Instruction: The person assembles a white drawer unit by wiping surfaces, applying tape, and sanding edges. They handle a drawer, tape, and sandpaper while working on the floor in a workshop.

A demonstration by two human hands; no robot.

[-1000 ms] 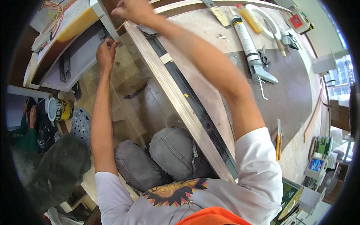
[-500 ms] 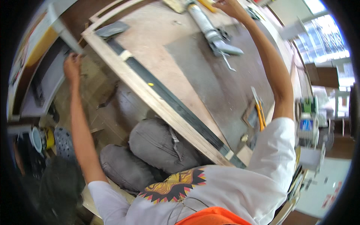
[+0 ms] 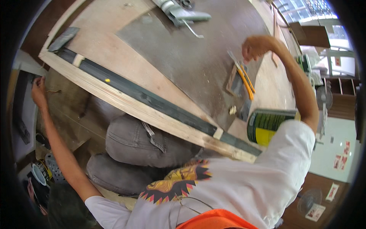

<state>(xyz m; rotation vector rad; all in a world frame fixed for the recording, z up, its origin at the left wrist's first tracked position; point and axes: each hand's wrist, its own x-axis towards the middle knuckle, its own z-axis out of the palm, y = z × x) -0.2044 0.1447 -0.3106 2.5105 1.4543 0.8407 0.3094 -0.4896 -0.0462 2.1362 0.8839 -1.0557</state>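
Note:
My right hand (image 3: 259, 47) hangs over the worktable with its fingers loosely bent and apart, and nothing shows in them. Just below it lie yellow-handled cutters (image 3: 245, 80) with a thin blade, beside a small flat block (image 3: 231, 79). My left hand (image 3: 39, 93) is stretched far out to the left, its fingers closed near a grey-white panel (image 3: 30, 120). What the left fingers hold, if anything, is too small to make out. A long pale wooden frame rail (image 3: 126, 103) crosses in front of my knees, with a dark strip (image 3: 148, 97) along its inner side.
A caulking gun (image 3: 179, 13) lies at the far side of the table. A green and yellow can (image 3: 267, 124) stands by my right sleeve. A grey piece (image 3: 64, 39) rests at the frame's far left corner. Buckets (image 3: 39, 173) stand at lower left.
My right hand has come back from the far side of the table to above the yellow-handled cutters. The view has turned. My left hand stays out beside the panel.

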